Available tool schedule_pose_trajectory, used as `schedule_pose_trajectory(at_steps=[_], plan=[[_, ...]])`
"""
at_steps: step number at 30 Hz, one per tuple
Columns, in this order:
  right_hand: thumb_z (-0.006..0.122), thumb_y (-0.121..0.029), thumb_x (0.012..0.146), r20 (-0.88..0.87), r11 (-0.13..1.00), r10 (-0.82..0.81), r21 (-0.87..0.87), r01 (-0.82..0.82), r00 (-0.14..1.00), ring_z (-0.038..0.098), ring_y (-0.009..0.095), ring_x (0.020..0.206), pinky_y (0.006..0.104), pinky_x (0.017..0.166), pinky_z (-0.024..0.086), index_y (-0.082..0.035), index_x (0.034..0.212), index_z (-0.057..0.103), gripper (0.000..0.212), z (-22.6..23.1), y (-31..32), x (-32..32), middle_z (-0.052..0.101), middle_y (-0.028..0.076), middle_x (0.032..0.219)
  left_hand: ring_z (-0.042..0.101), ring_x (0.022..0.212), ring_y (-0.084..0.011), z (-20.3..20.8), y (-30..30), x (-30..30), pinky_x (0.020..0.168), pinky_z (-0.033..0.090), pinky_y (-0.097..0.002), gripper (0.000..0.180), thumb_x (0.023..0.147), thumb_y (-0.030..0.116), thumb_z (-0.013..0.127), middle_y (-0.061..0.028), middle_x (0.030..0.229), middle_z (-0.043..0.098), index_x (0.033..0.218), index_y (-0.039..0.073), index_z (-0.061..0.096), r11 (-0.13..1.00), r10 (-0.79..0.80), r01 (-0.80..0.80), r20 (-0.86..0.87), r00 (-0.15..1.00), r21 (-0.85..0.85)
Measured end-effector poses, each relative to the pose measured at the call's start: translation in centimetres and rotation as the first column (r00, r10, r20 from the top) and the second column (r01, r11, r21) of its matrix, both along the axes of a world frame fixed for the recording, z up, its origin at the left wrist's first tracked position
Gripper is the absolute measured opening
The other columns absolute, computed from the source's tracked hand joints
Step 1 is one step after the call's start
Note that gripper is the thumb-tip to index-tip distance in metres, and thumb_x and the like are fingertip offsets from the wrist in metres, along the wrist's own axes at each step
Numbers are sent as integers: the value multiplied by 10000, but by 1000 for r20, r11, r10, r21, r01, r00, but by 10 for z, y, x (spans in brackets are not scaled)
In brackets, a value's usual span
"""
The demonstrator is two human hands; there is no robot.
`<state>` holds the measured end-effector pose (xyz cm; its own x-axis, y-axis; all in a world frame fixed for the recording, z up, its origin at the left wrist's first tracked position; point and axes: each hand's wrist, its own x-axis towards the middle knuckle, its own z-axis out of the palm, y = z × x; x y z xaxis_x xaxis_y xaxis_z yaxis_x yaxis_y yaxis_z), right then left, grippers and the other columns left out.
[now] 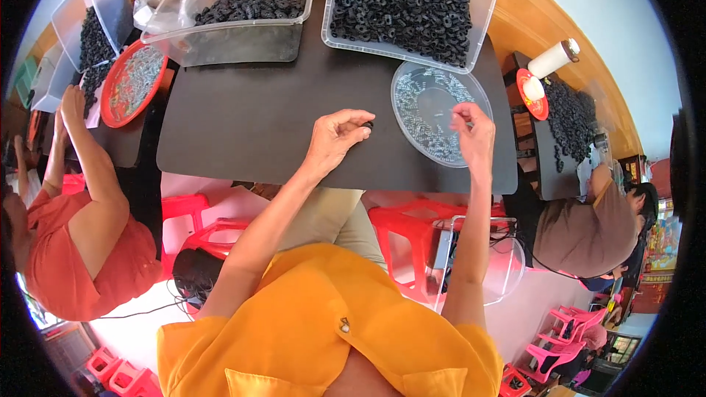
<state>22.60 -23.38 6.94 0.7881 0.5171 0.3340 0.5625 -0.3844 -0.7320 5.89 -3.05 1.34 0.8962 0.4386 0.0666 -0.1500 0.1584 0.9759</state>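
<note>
Above the dark table, my left hand (337, 143) pinches a small black plastic part (368, 125) between thumb and fingertips; most of the part is hidden. My right hand (474, 136) hovers over the right side of a round clear plastic tray (401, 119), its thumb and fingers drawn together. Slight blur hides whatever those fingertips may hold. Small shiny metal pieces (441, 148) are spread in a ring around the tray's inside. Just behind the tray, a clear plastic bin (482, 22) is filled with black plastic parts (401, 7) like the pinched one.
Another clear bin (220, 43) of black parts stands at the table's (243, 117) back left, a plastic bag (173, 0) at its corner. A co-worker in red (95, 250) sits left beside a red tray (110, 99); another in brown (588, 231) sits right. Red stools (404, 239) stand below.
</note>
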Motion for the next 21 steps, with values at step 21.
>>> schedule_pose_trajectory(at_steps=[21], plan=[[705,-15,715,-318,972,235,57,-229,918,593,141,595,267,549,465,2,787,621,112,-4,72,-79,609,71,703,568,663,-38,-5,3,0,603,464,-188,114,774,-29,658,-12,755,638,884,-3,641,999,-29,31,72,997,-36]])
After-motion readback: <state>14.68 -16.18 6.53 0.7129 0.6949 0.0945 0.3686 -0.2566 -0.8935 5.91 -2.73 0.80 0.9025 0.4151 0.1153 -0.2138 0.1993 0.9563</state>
